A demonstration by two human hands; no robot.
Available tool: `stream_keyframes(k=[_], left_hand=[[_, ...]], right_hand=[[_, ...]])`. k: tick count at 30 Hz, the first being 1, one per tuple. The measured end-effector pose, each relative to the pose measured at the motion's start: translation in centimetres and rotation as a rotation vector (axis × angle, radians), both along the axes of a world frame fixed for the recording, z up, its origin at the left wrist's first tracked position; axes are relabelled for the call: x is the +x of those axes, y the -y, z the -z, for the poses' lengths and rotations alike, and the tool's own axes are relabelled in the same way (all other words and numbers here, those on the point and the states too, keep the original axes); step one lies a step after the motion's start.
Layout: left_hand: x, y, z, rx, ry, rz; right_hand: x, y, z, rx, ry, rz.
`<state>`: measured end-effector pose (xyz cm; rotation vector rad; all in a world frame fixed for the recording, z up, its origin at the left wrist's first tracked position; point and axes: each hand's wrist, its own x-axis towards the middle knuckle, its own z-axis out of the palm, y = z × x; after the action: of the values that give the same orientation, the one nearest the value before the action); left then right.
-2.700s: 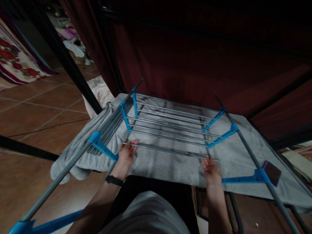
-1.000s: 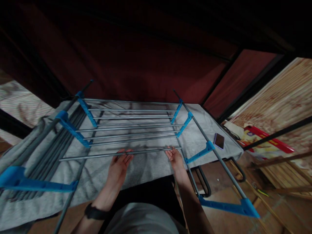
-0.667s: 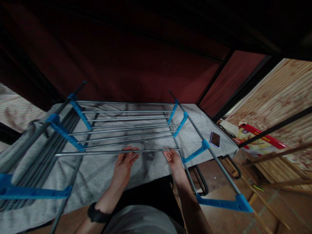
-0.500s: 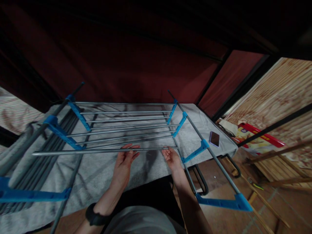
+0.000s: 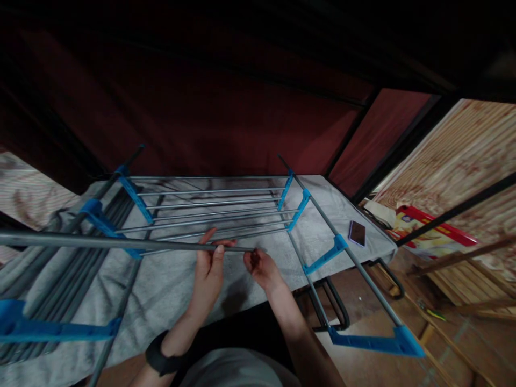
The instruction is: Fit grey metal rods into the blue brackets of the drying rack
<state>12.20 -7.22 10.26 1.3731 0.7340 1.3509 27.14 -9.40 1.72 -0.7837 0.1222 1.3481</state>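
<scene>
A long grey metal tube (image 5: 161, 245) runs level from the left edge of the view to its thin right end. My left hand (image 5: 209, 267) grips it near that end, thumb on the near side and fingers behind. My right hand (image 5: 264, 270) pinches the tip with bent fingers. Around and beyond my hands stands a partly assembled rack of grey tubes, with a right side tube (image 5: 324, 215) and blue plastic brackets. Several thin crossbars (image 5: 213, 204) span the far brackets. A near right blue bracket (image 5: 324, 255) and a front right blue bracket (image 5: 374, 342) have no crossbars between them and the left side.
Loose grey tubes (image 5: 80, 271) lie bundled at left on a grey cloth (image 5: 161, 290) covering the table. A phone (image 5: 357, 233) rests at the right. Beyond the table edge are a red and yellow box (image 5: 433, 231) and a wooden slatted piece (image 5: 467, 279) on the floor.
The tube has shifted left, its left end passing out of view. My right hand moved left with the tip, closer to my left hand. The view has tilted slightly.
</scene>
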Motion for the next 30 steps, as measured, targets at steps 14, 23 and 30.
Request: stream_keyframes(k=[14, 23, 30], left_hand=[[-3.8, -4.8, -4.0, 0.411, -0.603, -0.048], [-2.8, -4.7, -1.9, 0.71, -0.902, 0.029], [-2.8, -4.8, 0.8, 0.781, -1.139, 0.006]], right_hand=[[1.0, 0.7, -1.2, -0.061, 0.222, -0.178], [2.7, 1.1, -1.3, -0.046, 0.253, -0.073], [3.8, 1.1, -1.6, -0.03, 0.256, -0.005]])
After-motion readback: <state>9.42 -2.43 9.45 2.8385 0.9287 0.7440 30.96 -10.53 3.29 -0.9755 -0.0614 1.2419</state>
